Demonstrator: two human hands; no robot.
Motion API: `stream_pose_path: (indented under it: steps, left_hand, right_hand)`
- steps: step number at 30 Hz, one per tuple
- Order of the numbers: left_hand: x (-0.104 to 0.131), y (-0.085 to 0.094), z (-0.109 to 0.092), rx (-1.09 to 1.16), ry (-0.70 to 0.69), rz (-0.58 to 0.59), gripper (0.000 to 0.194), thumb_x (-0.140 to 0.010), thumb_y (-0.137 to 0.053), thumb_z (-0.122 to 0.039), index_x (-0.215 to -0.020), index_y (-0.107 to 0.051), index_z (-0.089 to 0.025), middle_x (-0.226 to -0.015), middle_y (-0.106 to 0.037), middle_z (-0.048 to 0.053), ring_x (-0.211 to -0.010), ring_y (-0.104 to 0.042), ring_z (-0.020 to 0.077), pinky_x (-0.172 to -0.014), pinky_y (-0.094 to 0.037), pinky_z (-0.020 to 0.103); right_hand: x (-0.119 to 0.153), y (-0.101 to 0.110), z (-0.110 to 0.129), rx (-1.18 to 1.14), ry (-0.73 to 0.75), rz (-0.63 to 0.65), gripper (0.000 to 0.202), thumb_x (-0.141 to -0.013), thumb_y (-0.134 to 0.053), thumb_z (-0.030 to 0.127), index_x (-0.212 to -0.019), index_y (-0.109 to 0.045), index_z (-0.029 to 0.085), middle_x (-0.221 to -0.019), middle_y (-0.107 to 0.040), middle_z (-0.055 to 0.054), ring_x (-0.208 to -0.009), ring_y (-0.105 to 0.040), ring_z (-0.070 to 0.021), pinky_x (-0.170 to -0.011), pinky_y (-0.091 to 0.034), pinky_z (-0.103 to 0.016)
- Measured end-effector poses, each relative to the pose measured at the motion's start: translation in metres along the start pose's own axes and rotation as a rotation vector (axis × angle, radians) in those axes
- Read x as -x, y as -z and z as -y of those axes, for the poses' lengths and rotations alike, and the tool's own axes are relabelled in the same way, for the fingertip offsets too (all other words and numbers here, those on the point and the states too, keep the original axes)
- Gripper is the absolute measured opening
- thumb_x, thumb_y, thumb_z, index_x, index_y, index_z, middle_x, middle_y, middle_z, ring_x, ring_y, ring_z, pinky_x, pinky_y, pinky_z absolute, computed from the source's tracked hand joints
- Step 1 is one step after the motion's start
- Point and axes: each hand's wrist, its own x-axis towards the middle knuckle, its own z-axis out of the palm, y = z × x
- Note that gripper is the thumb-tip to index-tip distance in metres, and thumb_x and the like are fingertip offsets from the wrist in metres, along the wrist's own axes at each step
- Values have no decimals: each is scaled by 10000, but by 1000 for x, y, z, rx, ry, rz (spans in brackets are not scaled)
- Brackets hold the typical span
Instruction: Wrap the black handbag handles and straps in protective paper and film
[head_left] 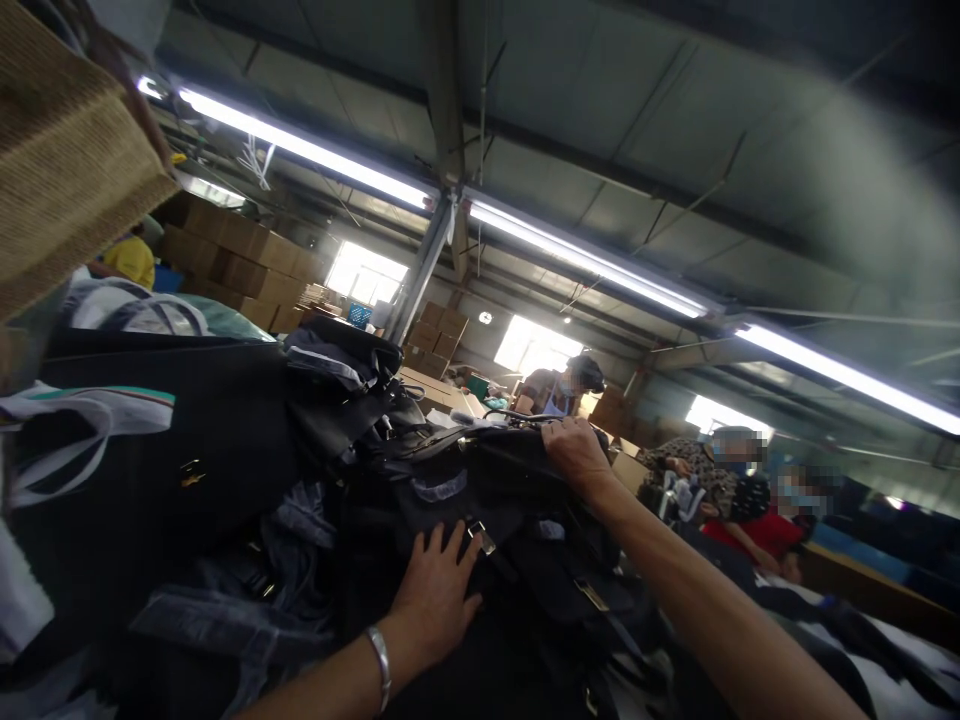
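Black bags with gold-coloured metal fittings and plastic-wrapped straps lie heaped in front of me. My left hand [437, 590], with a silver bracelet at the wrist, rests on a black bag [457, 500], its fingers spread beside a metal buckle [481, 537]. Further off, at the top edge of the heap, my right hand [576, 452] is closed over the upper edge of a black bag; its fingertips are partly hidden. Another large black bag [232, 430] with a gold clasp [193, 473] stands to the left.
At the upper left hangs a coarse tan fabric piece [67, 170]. Stacked cartons [232, 260] and a metal post [420, 270] stand behind the heap. One person [559, 388] is across from me; two others [694, 475] are at the right. A yellow-clad person [133, 260] is far left.
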Motion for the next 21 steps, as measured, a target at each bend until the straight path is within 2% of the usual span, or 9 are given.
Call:
stream_pose_path:
  steps: [2,5,7,10,12,13,16,18,21]
  left_hand:
    - [-2,9,-2,204,36,42,761,-717,-662,-305,-1436,-437,-196,-1546,-296,164,-1388,-189,469,-1110,-77,630]
    - [-4,28,2,574,74,98,857,-567,-736,-241,-1386,-502,-147,-1553,-275,170,-1423,-48,470,-1133,63,595]
    - [0,44,10,742,75,135,837,-535,-739,-239,-1344,-542,-153,-1510,-373,152,-1413,-156,451,-1159,-35,568]
    - [25,66,21,1009,66,207,630,-723,-583,-349,-1323,-527,-165,-1351,-562,120,-1263,-479,354,-1058,-375,494]
    - [48,74,21,1260,111,229,542,-872,-384,-457,-1293,-528,-147,-1246,-624,131,-1138,-589,302,-923,-495,437]
    - [59,76,19,1421,194,204,548,-898,-351,-510,-1248,-553,-140,-1197,-643,139,-1085,-617,287,-879,-516,412]
    - [79,74,7,1789,625,-10,421,-799,-635,-532,-965,-643,-144,-956,-691,112,-846,-661,231,-761,-533,337]
    - [84,69,2,1806,840,-163,310,-702,-778,-400,-822,-621,-162,-790,-672,55,-692,-633,179,-678,-520,297]
    - [87,63,5,1727,886,-277,287,-677,-797,-357,-781,-602,-175,-696,-637,9,-620,-606,158,-609,-495,275]
  right_hand:
    - [10,34,8,-11,57,-34,199,-900,-439,54,-927,-634,78,-890,-662,-169,-863,-591,-285,-773,-401,-413]
    - [39,88,36,-33,133,-66,175,-878,-464,64,-878,-631,115,-843,-653,-143,-806,-583,-288,-737,-396,-411]
    - [66,119,65,-52,168,-70,142,-856,-502,74,-834,-627,136,-786,-642,-117,-738,-579,-279,-693,-410,-405]
    - [104,152,114,-148,163,-38,140,-822,-527,55,-785,-626,147,-716,-630,-100,-664,-585,-275,-634,-443,-405]
    - [123,162,147,-250,145,-1,152,-813,-525,43,-775,-632,144,-702,-636,-103,-647,-600,-281,-616,-470,-417]
    - [129,164,163,-298,141,15,156,-813,-524,42,-771,-636,143,-698,-642,-106,-639,-606,-283,-610,-482,-424]
    - [140,165,199,-424,164,15,136,-819,-552,67,-758,-641,149,-696,-658,-98,-646,-624,-284,-626,-508,-442]
    - [146,164,206,-535,191,-18,100,-840,-587,130,-764,-636,172,-719,-666,-71,-674,-630,-272,-641,-514,-429]
    - [156,160,187,-649,104,-113,107,-903,-570,262,-958,-649,216,-892,-688,-52,-819,-639,-257,-747,-511,-421]
